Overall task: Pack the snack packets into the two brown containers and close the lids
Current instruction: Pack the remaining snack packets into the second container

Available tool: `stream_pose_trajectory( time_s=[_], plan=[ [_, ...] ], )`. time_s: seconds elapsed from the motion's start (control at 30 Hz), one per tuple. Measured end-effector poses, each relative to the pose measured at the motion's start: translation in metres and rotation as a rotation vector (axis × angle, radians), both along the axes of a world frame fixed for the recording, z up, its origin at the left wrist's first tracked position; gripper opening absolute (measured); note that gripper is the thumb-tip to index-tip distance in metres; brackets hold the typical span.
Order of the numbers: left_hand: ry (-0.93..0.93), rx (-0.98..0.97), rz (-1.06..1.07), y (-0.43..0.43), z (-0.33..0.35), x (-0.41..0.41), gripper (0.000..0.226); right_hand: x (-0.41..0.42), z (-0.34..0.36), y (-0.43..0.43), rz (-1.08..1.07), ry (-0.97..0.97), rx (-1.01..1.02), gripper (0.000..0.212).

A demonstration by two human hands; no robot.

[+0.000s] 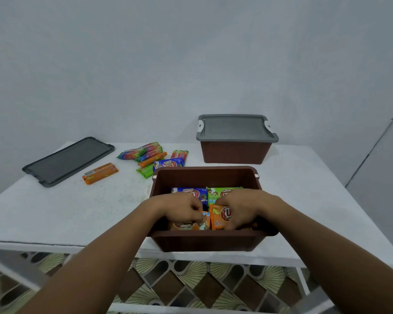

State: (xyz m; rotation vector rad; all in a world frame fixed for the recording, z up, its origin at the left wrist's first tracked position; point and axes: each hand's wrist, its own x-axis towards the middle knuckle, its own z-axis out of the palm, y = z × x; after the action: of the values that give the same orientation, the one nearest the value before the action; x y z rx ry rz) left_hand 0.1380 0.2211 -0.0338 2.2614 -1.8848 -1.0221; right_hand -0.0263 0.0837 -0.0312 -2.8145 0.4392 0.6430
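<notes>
Packing the open container [204, 243] at the table's [77, 211] front edge — left hand [182, 208] and right hand [244, 208] each grip an orange packet [221, 217] inside; next, I judge, fetch the loose packets [149, 156] behind it.

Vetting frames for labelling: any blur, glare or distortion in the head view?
Head view: light soft and even, no glare on the table; wide-angle stretch toward the corners, where forearms and floor look smeared; left hand, right hand and the snack packets they grip fairly sharp.
</notes>
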Motion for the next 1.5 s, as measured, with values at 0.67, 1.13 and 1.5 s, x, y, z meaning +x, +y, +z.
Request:
stream_pose_trajectory(
  time_s=[0.67,1.13,1.5],
  plan=[
    [-0.019,0.068,-0.017,-0.001,-0.002,0.005,0.038,0.007,-0.006,0.001,-0.006,0.132,0.051,0.055],
    [0.003,0.126,-0.077,0.001,0.003,0.004,0.040,0.011,0.006,-0.002,-0.071,0.232,0.235,0.038],
    [0.011,0.136,-0.135,-0.002,0.002,0.008,0.042,0.014,-0.002,-0.008,-0.076,0.257,0.254,0.046]
  ],
)
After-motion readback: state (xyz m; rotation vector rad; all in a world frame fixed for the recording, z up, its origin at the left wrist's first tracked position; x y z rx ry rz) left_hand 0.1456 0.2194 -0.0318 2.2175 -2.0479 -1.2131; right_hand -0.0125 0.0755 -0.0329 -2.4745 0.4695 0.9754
